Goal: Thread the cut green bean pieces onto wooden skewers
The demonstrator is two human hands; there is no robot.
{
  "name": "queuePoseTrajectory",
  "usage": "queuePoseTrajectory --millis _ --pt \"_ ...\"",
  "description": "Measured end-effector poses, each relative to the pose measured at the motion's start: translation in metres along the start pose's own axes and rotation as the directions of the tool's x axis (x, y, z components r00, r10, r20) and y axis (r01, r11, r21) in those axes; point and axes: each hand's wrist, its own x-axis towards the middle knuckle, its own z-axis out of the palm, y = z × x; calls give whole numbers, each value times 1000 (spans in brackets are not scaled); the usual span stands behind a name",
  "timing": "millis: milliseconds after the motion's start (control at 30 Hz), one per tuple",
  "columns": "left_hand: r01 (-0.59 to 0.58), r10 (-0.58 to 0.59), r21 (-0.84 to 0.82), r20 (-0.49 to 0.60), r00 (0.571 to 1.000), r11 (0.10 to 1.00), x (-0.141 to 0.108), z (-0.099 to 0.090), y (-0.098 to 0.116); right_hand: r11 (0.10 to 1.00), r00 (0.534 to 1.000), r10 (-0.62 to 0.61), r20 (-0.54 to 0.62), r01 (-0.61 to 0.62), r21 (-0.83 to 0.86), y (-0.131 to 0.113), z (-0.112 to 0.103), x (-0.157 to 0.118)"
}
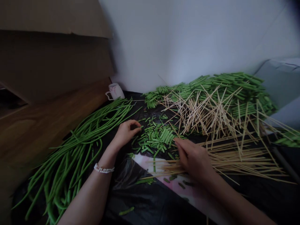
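My left hand (126,133) is closed in a pinch at the left edge of a heap of cut green bean pieces (150,137); whatever is between its fingertips is too small to make out. The fingers of my right hand (193,156) are closed at the end of a neat row of parallel bean pieces (167,135), on a skewer that is mostly hidden. Loose wooden skewers (239,157) lie under and right of this hand. Long uncut green beans (86,131) spread out left of my left hand.
Behind the hands, a tangle of skewers (206,115) lies against a large pile of bean rows (236,84) by the wall. A white mug (116,91) stands at the back left. Black plastic sheeting (138,206) covers the work surface, with a pink and white sheet (173,184) on it.
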Motion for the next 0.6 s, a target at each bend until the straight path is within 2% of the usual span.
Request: queuePoseTrajectory --millis 67,133,200,267,400,600 --pt "101 -103 -316 8 995 944 -1 7 8 998 1000 -4 -17 5 66 0 1 1" --pt "218 -193 -592 107 975 776 -4 15 16 993 1000 -13 -22 15 115 -1 1 1" --pt "323 -237 -744 224 945 585 -7 24 24 993 1000 -17 0 17 116 -3 1 2" --pt "385 -245 -799 303 921 461 -10 30 31 997 999 5 36 -8 75 -5 -1 2" --pt "430 -224 -819 369 902 381 -13 37 38 995 991 98 92 -97 -10 -8 -6 4" --pt "415 -180 -822 374 910 390 -16 42 41 994 981 98 167 -104 27 -8 -8 5"
